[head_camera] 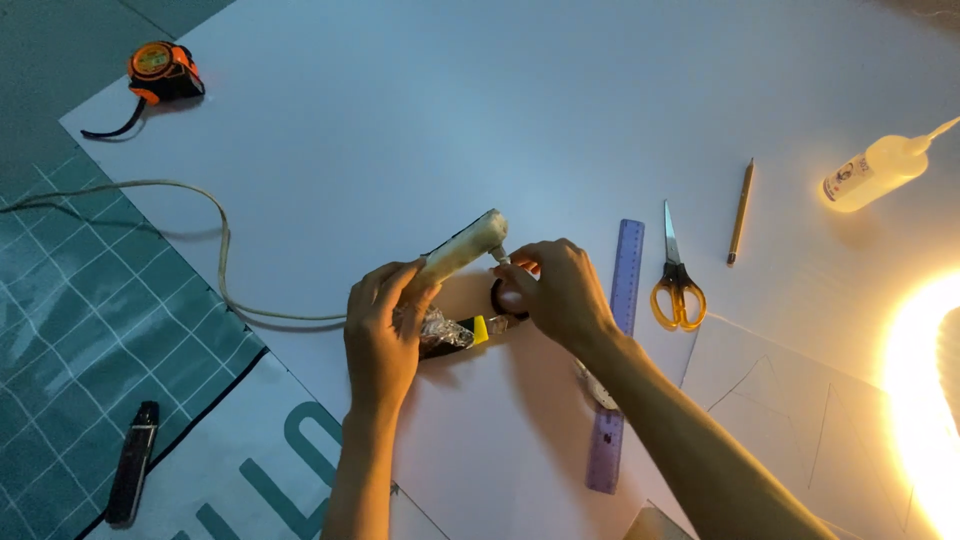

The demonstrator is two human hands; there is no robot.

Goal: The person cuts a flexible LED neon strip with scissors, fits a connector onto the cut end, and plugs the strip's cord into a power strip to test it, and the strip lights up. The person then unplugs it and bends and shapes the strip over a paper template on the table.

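Observation:
My left hand (383,325) grips a glue gun (462,247) wrapped in pale tape, its body angled up to the right, with crinkled foil and a yellow part near the handle (462,331). My right hand (556,290) pinches at the gun's nozzle tip, fingers closed on a small dark round object (503,298) that is mostly hidden. Both hands hover over a large white sheet (400,130).
A cord (215,225) runs left from the gun. A purple ruler (618,350), yellow-handled scissors (677,280), a pencil (741,210) and a glue bottle (875,172) lie to the right. An orange tape measure (160,72) sits far left, a black utility knife (133,476) on the green cutting mat (80,330). Bright lamp glare (925,400) at right.

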